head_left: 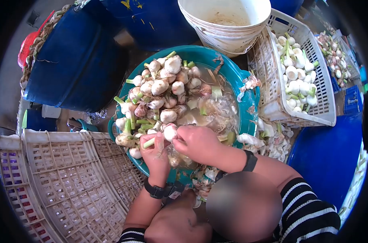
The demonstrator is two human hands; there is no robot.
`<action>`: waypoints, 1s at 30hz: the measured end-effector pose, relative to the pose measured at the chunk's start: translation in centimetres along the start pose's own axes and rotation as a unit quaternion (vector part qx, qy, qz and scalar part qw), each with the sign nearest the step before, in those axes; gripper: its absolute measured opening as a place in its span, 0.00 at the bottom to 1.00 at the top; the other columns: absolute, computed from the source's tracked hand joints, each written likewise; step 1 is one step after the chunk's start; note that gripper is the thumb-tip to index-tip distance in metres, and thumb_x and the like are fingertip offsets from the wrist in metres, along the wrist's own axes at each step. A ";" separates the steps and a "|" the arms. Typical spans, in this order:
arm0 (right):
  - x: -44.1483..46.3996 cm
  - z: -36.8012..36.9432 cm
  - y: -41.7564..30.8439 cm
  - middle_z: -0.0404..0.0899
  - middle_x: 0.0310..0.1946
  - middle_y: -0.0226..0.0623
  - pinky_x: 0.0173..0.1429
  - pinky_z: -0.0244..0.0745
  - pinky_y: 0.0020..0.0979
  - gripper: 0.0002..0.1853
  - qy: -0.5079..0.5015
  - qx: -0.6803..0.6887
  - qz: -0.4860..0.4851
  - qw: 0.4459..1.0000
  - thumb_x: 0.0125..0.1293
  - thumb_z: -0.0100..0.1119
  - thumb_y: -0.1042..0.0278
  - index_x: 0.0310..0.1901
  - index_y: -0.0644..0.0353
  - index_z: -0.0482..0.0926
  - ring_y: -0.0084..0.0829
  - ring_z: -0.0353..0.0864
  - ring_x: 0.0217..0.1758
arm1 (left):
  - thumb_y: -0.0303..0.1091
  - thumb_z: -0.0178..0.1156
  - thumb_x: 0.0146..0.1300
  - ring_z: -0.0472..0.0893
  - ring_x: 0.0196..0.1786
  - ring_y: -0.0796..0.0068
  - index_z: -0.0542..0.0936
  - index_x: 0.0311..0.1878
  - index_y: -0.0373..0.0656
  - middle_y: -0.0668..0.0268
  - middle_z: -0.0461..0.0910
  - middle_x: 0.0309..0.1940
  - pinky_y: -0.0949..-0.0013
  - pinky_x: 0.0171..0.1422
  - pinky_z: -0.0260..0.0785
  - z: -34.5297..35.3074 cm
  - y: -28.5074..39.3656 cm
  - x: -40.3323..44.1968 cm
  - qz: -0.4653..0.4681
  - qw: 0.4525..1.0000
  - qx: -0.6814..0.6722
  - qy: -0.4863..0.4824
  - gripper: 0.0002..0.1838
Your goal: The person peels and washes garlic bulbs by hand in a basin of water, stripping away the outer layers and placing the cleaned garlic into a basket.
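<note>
A white garlic bulb [170,133] with a short green stem is held over the near part of a teal tub [243,99]. My left hand [156,157] is closed around its stem end. The fingers of my right hand [195,139] are bent and pinch at the bulb's other side. Just beyond my hands, a heap of unpeeled garlic bulbs [160,86] fills the tub's left half. Murky water with loose garlic skins [216,106] lies in the right half.
White plastic crates [64,170] stand at the left. A crate [271,93] of pale garlic bulbs [300,75] is at the right, beside stacked white buckets [228,34]. Blue barrels [76,60] line the back. Garlic skins [269,137] lie right of the tub.
</note>
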State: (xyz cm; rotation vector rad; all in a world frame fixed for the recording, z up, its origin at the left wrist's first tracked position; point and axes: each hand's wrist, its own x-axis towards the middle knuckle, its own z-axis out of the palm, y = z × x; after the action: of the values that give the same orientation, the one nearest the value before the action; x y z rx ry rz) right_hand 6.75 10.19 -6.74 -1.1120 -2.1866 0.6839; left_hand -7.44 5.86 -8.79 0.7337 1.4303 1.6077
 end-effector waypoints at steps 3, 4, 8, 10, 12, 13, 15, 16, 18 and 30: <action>0.3 -0.3 0.0 0.73 0.19 0.42 0.25 0.71 0.34 0.12 0.002 -0.033 -0.011 0.999 0.52 0.56 0.64 0.23 0.64 0.70 0.40 0.74 0.20 | 0.31 0.54 0.63 0.75 0.30 0.79 0.65 0.34 0.40 0.65 0.72 0.31 0.72 0.35 0.75 0.3 0.4 -0.6 0.037 0.999 0.012 -0.025 0.09; 0.5 -0.1 0.5 0.73 0.19 0.42 0.25 0.71 0.34 0.12 0.001 -0.031 -0.013 0.999 0.52 0.56 0.64 0.23 0.64 0.70 0.40 0.74 0.20 | 0.31 0.53 0.63 0.75 0.31 0.79 0.64 0.34 0.41 0.65 0.71 0.30 0.72 0.34 0.75 0.3 0.6 -0.8 0.025 0.999 0.006 -0.033 0.08; 0.5 0.7 5.3 0.74 0.16 0.39 0.25 0.69 0.36 0.14 -0.006 0.171 0.184 0.968 0.56 0.56 0.60 0.21 0.63 0.71 0.40 0.73 0.19 | 0.30 0.52 0.64 0.75 0.29 0.79 0.64 0.33 0.41 0.66 0.70 0.29 0.71 0.32 0.76 0.0 0.4 -0.6 -0.013 0.999 -0.022 -0.026 0.08; -0.1 0.9 6.3 0.74 0.16 0.40 0.25 0.69 0.37 0.16 0.002 0.325 0.297 0.898 0.57 0.55 0.59 0.21 0.63 0.72 0.40 0.73 0.19 | 0.30 0.52 0.64 0.75 0.28 0.79 0.63 0.33 0.42 0.66 0.70 0.28 0.71 0.32 0.76 0.0 0.4 -0.3 -0.029 0.999 -0.009 -0.027 0.08; -0.3 -1.4 2.5 0.73 0.17 0.43 0.25 0.68 0.36 0.17 -0.054 0.229 0.199 0.951 0.60 0.53 0.57 0.22 0.62 0.73 0.42 0.72 0.19 | 0.31 0.52 0.64 0.75 0.27 0.78 0.63 0.33 0.42 0.66 0.71 0.28 0.71 0.32 0.76 0.1 0.2 -0.5 -0.049 0.999 0.003 -0.025 0.08; -0.4 -1.3 1.1 0.72 0.18 0.45 0.26 0.68 0.36 0.16 -0.015 0.119 0.068 0.990 0.60 0.53 0.57 0.23 0.62 0.72 0.43 0.71 0.18 | 0.31 0.52 0.64 0.75 0.25 0.78 0.63 0.33 0.42 0.66 0.71 0.28 0.72 0.32 0.76 0.4 0.1 -0.6 -0.042 0.998 0.005 -0.041 0.08; -0.3 0.1 1.4 0.72 0.19 0.45 0.26 0.69 0.36 0.16 -0.001 0.087 0.041 0.995 0.61 0.52 0.58 0.24 0.62 0.71 0.43 0.72 0.19 | 0.31 0.52 0.64 0.74 0.24 0.78 0.63 0.33 0.43 0.66 0.71 0.28 0.72 0.31 0.75 0.5 -0.1 -0.7 -0.037 0.998 0.008 -0.058 0.08; -0.4 0.9 1.8 0.72 0.20 0.46 0.27 0.69 0.36 0.15 0.012 0.057 0.013 0.998 0.61 0.51 0.58 0.26 0.63 0.71 0.43 0.72 0.20 | 0.31 0.52 0.64 0.75 0.24 0.78 0.63 0.33 0.43 0.65 0.71 0.27 0.72 0.31 0.75 0.4 -0.2 -0.8 -0.066 0.996 -0.029 -0.052 0.08; -0.9 1.6 5.1 0.73 0.21 0.44 0.30 0.71 0.33 0.13 0.022 0.004 -0.029 0.999 0.62 0.51 0.61 0.29 0.63 0.70 0.40 0.74 0.22 | 0.30 0.52 0.63 0.75 0.24 0.78 0.63 0.33 0.43 0.65 0.72 0.27 0.73 0.31 0.75 0.1 0.1 -0.6 -0.092 0.993 -0.065 -0.045 0.08; -0.1 0.0 1.0 0.75 0.20 0.38 0.24 0.73 0.32 0.06 0.028 -0.019 -0.026 0.999 0.53 0.55 0.71 0.31 0.62 0.77 0.34 0.75 0.19 | 0.27 0.53 0.61 0.74 0.27 0.80 0.63 0.32 0.40 0.67 0.68 0.27 0.73 0.33 0.75 0.8 1.0 -1.3 0.114 0.982 0.133 -0.069 0.08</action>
State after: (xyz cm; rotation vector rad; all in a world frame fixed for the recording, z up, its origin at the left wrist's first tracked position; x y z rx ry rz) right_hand 7.33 10.66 -7.45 -1.0772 -2.1809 0.5830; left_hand -6.40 5.14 -7.51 1.1771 1.5180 1.5149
